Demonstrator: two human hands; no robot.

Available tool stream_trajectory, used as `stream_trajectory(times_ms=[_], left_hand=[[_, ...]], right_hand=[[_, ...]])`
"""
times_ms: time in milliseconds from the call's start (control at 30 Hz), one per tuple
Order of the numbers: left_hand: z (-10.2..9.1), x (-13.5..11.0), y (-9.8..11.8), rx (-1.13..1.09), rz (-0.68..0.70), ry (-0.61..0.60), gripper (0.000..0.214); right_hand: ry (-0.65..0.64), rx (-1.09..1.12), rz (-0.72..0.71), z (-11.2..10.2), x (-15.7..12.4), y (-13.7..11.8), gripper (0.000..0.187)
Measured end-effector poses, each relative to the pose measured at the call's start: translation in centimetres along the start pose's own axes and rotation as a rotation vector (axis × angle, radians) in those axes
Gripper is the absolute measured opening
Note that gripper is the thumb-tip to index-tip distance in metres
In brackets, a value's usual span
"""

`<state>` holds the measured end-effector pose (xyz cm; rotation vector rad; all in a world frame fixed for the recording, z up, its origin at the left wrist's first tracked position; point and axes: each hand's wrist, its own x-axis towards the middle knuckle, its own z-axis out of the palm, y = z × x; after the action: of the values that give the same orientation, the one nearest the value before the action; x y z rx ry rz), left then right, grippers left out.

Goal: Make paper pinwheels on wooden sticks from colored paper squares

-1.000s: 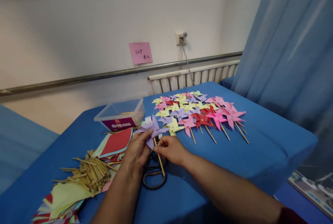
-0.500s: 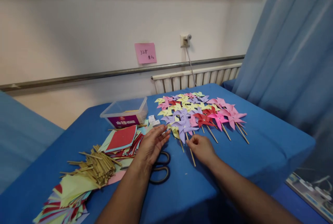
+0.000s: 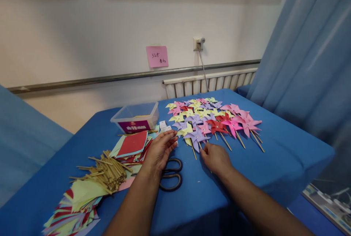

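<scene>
A lavender paper pinwheel [image 3: 195, 139] lies at the front of a spread of finished pinwheels on the blue tablecloth. My right hand [image 3: 216, 158] is closed around its wooden stick, whose tip pokes out below the fingers. Left of that pinwheel hovers my left hand [image 3: 162, 149], open with fingers loosely curled and nothing in it. Black-handled scissors [image 3: 179, 181] rest beneath the left wrist, their blades hidden by the forearm. A yellow pinwheel [image 3: 185, 130] sits between the left fingertips and the lavender one. Red pinwheels [image 3: 217, 126] and pink pinwheels [image 3: 246, 122] spread farther right.
Square coloured papers [image 3: 133, 143] are stacked left of my left hand, beside a heap of short wooden sticks [image 3: 111, 172]. More fanned papers [image 3: 74, 210] lie front left. A clear plastic box [image 3: 135, 111] and small white boxes [image 3: 163, 125] stand behind. A blue curtain [image 3: 298, 53] hangs at right.
My right hand has moved onto the lavender pinwheel's stick and covers more of it. That pinwheel has turned slightly. My left hand keeps its pose; the whole view has shifted a little.
</scene>
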<state>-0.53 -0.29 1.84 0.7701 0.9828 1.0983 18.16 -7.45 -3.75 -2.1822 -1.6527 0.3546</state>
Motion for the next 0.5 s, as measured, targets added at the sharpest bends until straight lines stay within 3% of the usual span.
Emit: stream_trajectory(times_ms=[500], left_hand=[[0.14,0.07,0.54,0.022,-0.015,-0.019,0.016]], right_hand=[[0.079,-0.02,-0.026,0.15,-0.08,-0.18,0.032]])
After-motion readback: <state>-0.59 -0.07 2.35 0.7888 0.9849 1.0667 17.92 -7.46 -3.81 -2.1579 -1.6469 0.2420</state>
